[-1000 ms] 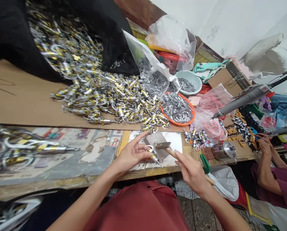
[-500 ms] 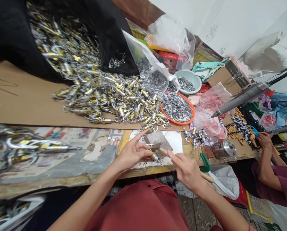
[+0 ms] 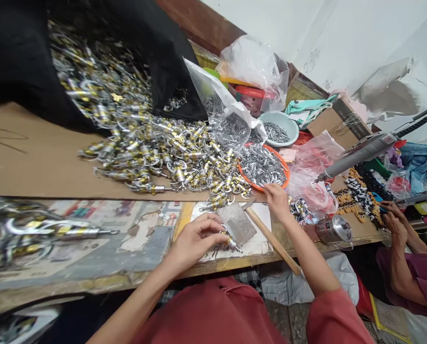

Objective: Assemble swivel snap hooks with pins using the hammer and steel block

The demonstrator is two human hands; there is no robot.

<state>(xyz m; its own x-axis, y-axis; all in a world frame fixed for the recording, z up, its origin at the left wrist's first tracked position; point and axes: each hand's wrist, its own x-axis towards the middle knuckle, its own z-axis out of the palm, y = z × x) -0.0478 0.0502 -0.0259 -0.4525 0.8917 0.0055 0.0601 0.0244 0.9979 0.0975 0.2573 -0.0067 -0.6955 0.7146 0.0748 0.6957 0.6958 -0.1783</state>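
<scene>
My left hand (image 3: 195, 239) pinches a small silver and gold clasp (image 3: 229, 240) against a grey metal block (image 3: 239, 223) on a white sheet at the table's front edge. A small hammer (image 3: 267, 234) with a wooden handle lies on the table beside the block, out of my hand. My right hand (image 3: 277, 200) reaches forward to the near rim of an orange bowl (image 3: 264, 166) full of small silver metal pieces; its fingertips are bent down at the rim, and what they hold I cannot make out.
A big heap of silver and gold clasps (image 3: 145, 138) spills from a black bag (image 3: 16, 62) over cardboard. Behind the orange bowl stand a pale bowl (image 3: 278, 128), plastic bags and boxes. At the right, another person's hands (image 3: 392, 220) work near beads, a metal tin (image 3: 333, 230) and a rotary tool (image 3: 357, 154).
My right hand let go of the hammer, which now lies on the table, and moved forward to the orange bowl. My left hand curled its fingers over the clasp.
</scene>
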